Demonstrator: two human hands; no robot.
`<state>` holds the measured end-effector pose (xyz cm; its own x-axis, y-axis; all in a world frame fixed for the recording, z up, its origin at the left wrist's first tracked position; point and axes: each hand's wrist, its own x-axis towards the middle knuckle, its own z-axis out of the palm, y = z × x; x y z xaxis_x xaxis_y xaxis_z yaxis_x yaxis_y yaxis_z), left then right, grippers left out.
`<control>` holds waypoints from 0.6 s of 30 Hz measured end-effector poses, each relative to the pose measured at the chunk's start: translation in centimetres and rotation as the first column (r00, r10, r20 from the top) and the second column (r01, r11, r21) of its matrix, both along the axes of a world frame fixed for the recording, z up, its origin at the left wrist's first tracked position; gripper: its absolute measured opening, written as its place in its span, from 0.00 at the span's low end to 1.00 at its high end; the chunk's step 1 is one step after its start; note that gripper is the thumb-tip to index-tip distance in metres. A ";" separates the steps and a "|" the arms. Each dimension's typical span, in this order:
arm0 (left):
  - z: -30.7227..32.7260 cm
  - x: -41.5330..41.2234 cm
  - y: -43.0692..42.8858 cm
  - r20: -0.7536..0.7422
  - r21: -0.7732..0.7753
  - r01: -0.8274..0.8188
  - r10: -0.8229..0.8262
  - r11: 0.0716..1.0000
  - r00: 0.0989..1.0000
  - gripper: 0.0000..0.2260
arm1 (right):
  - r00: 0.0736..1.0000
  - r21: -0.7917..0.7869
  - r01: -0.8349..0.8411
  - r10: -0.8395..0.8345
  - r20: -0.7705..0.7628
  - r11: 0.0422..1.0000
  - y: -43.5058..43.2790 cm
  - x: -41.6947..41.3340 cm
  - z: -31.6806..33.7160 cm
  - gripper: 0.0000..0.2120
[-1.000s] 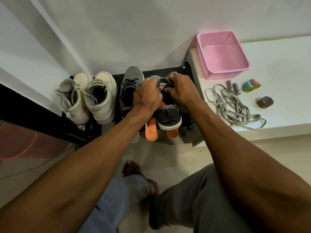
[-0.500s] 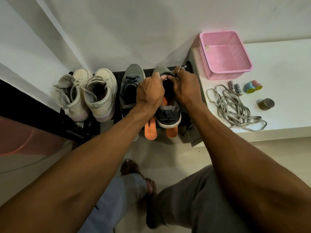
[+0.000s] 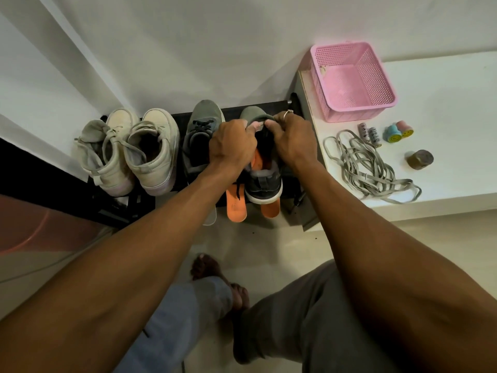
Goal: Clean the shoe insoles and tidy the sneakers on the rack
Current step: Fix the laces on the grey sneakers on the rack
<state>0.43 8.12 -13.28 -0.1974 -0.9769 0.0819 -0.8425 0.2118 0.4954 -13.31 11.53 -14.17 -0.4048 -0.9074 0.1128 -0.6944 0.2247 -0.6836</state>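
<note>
A dark grey sneaker with a white sole stands on the black rack, toe to the wall. My left hand and my right hand both grip its tongue and collar, pulling the opening apart. An orange insole shows inside the shoe. Two more orange insoles lie under and beside its heel, sticking out past the rack's front. Its grey partner stands just to the left, partly hidden by my left hand. A pair of cream high-top sneakers stands at the rack's left end.
To the right is a white shelf with a pink plastic basket, a heap of grey laces, small rolls and stamps and a brown lid. My bare feet are on the floor below the rack.
Both hands have slid toward the wall along the dark grey sneaker, from its collar up to the tongue, and the shoe has shifted slightly back on the rack.
</note>
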 end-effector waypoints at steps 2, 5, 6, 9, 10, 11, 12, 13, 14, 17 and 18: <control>0.2 -0.1 0.2 -0.023 -0.015 -0.005 0.005 1.000 1.000 0.20 | 1.000 -0.008 0.016 -0.016 -0.017 1.000 -0.3 0.3 0.1 0.12; 0.9 -0.5 0.3 -0.054 -0.035 -0.041 0.039 0.999 0.998 0.18 | 0.997 -0.054 0.040 -0.043 -0.056 0.998 -0.5 0.6 0.5 0.13; 1.1 -0.6 0.3 -0.061 -0.039 -0.053 0.050 0.998 0.997 0.17 | 0.997 -0.064 0.044 -0.048 -0.065 0.997 -0.5 0.7 0.6 0.13; 0.9 -0.5 0.2 -0.094 -0.032 -0.090 0.086 0.995 0.992 0.17 | 0.996 -0.073 0.039 -0.045 -0.074 0.997 -0.5 1.1 0.5 0.13; 0.7 -0.5 0.3 -0.100 -0.025 -0.101 0.098 0.995 0.990 0.17 | 0.997 -0.072 0.038 -0.043 -0.066 0.997 -0.5 1.2 0.4 0.13; 0.6 -0.5 0.3 -0.099 -0.013 -0.108 0.107 0.994 0.989 0.17 | 0.998 -0.066 0.039 -0.043 -0.051 0.997 -0.6 1.2 0.2 0.13; 0.5 -0.6 0.3 -0.093 0.001 -0.112 0.112 0.994 0.989 0.18 | 0.998 -0.055 0.044 -0.045 -0.032 0.998 -0.6 1.1 -0.1 0.13; 0.5 -0.6 0.2 -0.085 0.017 -0.111 0.112 0.994 0.990 0.19 | 0.999 -0.044 0.049 -0.050 -0.018 0.998 -0.7 1.0 -0.2 0.13; 0.5 -0.6 0.1 -0.084 0.032 -0.105 0.107 0.994 0.991 0.19 | 0.998 -0.034 0.054 -0.055 -0.011 0.998 -0.7 0.8 -0.4 0.13; 0.7 -0.4 -0.6 -0.139 0.112 -0.083 0.098 0.990 0.985 0.22 | 0.999 -0.032 0.053 -0.053 0.001 0.998 -0.6 0.5 -0.6 0.12; 0.8 -0.2 -0.9 -0.159 0.148 -0.088 0.111 0.985 0.981 0.24 | 0.999 -0.034 0.048 -0.048 0.002 0.998 -0.5 0.4 -0.6 0.12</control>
